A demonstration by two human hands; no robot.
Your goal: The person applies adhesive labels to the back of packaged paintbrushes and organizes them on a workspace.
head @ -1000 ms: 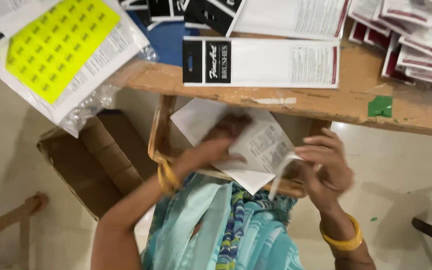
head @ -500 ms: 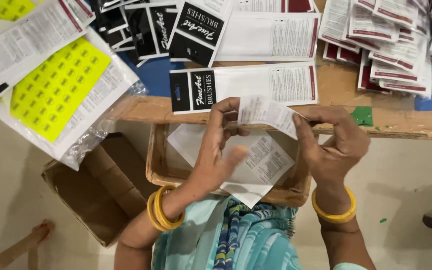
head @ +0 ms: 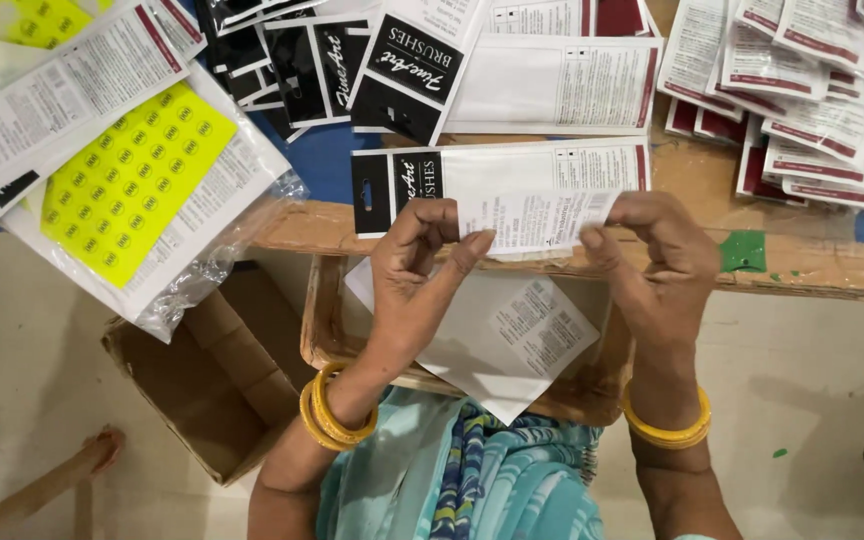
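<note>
Pinching a white label (head: 542, 218), left hand (head: 414, 262) and right hand (head: 660, 262) face each other.

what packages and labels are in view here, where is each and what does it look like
Small label: white printed rectangle, pinched between left hand and right hand.
Flat package: table edge, white with black end.
Sticker sheet: upper left, yellow, in clear bag.
Package pile: upper right, white and maroon.
Black packages: top centre.
White sheet: in wooden tray below, printed label on it.

Left hand (head: 414, 262): raised, fingers curled, thumb and forefinger pinched.
Right hand (head: 656, 258): raised opposite, fingertips pinched, wrist bent near.
</note>
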